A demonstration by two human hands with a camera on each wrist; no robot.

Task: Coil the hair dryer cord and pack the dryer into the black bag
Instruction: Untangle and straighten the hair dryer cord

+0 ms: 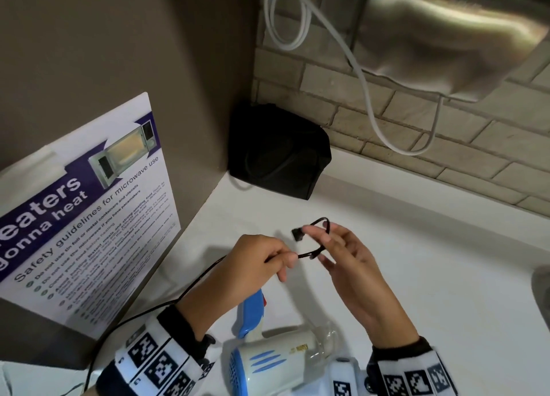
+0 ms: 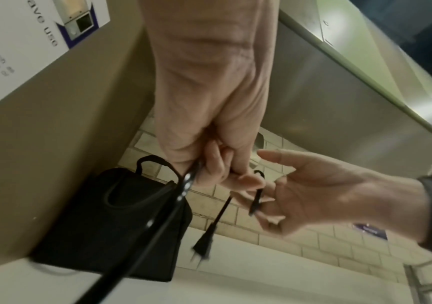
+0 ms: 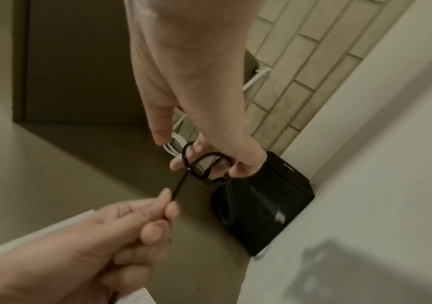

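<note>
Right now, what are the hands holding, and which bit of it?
Both hold the black cord. The left hand pinches it along its length; the right hand has the plug end looped around its fingers. The hair dryer lies unheld.

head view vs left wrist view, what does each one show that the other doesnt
Only the head view shows the hair dryer lying on the white counter near the wrists, the white cable hanging on the tiled wall, and the full microwave safety poster.

Only the left wrist view shows the plug dangling clearly below the fingers, and the bag's handle.

Both show the left hand pinching the black cord, the right hand with a loop of it round the fingers, and the black bag in the corner.
</note>
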